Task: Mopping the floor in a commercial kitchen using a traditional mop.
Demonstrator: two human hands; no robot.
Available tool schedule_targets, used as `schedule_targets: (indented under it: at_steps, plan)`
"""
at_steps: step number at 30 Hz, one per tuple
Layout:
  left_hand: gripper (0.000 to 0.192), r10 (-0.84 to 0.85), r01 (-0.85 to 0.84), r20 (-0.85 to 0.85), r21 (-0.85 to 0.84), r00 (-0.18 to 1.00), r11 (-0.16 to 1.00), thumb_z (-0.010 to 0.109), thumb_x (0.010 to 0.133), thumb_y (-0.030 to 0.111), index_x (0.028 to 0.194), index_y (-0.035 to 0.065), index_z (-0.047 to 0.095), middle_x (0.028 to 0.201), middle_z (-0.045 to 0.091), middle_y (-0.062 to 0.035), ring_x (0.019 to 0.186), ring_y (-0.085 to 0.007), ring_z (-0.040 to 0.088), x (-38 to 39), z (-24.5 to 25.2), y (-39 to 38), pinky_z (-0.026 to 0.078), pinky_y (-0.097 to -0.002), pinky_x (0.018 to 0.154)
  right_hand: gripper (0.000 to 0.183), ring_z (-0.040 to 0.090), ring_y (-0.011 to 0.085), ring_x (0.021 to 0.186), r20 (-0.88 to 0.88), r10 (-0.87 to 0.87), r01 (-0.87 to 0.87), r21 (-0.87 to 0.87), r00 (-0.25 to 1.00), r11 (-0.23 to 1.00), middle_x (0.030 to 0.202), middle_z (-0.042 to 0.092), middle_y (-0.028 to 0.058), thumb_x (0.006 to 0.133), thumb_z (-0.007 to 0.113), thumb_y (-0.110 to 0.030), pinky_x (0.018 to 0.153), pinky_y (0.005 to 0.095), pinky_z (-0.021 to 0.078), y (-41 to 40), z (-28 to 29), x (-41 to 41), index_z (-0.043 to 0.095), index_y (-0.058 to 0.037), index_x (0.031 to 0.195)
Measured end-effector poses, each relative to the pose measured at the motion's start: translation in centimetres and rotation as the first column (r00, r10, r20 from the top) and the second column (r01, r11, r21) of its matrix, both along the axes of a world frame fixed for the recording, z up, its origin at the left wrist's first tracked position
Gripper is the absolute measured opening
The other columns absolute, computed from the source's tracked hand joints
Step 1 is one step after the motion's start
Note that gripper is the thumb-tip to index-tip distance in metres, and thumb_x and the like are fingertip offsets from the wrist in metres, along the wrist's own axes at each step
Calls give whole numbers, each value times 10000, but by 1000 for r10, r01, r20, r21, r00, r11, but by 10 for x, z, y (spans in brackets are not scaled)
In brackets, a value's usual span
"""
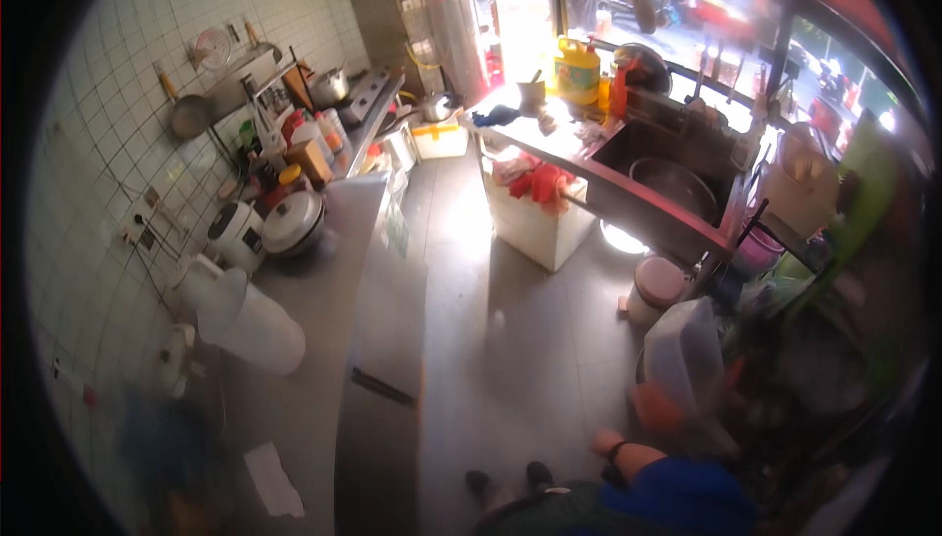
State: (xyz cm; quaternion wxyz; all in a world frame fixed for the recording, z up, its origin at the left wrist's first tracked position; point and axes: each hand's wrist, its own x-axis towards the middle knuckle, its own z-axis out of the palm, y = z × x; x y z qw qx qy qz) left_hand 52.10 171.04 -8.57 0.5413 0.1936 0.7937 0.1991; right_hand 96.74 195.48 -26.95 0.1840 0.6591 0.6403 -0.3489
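My right hand [607,442] hangs low over the grey floor beside my body, below a dark wristband and a blue sleeve. Its fingers are too small and blurred to tell whether they are apart, and no held thing can be made out. Nearest to it is a blurred orange-red item [657,407], against a translucent plastic bin [684,359]. My left hand is out of view. Ahead on the right is a steel sink [655,201] with a large round metal basin [673,186] in it.
At left a steel counter [316,271] holds a rice cooker [237,233], a lidded pan [293,223] and a white plastic container [254,326]. A white foam box [544,231] with red cloth [541,186] stands under the sink bench. A lidded bucket [657,286] stands on the floor.
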Motion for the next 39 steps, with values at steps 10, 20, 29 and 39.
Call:
schedule_targets:
  at_steps: [10, 20, 29, 39]
  plan:
    - [368, 174, -177, 37, 84, 984, 981, 543, 804, 300, 1049, 26, 550, 993, 578, -161, 894, -269, 539, 21, -1, -99, 420, -391, 786, 266, 605, 319, 715, -185, 248, -235, 88, 951, 968, 704, 625, 142, 714, 423, -178, 687, 406, 476, 35, 58, -117, 643, -29, 729]
    - [318, 431, -433, 51, 31, 901, 901, 569, 722, 290, 942, 60, 588, 908, 585, -139, 855, -270, 562, 33, -46, -278, 430, -416, 734, 153, 620, 267, 749, -56, 441, -443, -206, 896, 873, 744, 638, 124, 708, 520, -140, 625, 370, 498, -35, 53, -197, 645, -55, 730]
    - [275, 288, -293, -91, -55, 953, 954, 592, 649, 280, 846, 91, 622, 831, 592, -120, 821, -271, 582, 73, -167, -464, 440, -439, 687, 153, 602, 327, 791, 103, 989, -983, 137, -107, -121, 840, 619, 167, 647, 579, -81, 644, 400, 505, -105, 64, -314, 645, -11, 766]
    - [201, 354, -344, -442, 106, 824, 933, 589, 701, 255, 710, 54, 592, 713, 562, -108, 686, -214, 611, 83, -87, -423, 471, -369, 525, 97, 610, 324, 735, 19, 983, -982, 51, -183, -184, 762, 619, 174, 631, 615, -67, 633, 402, 509, -133, 76, -444, 648, -9, 702]
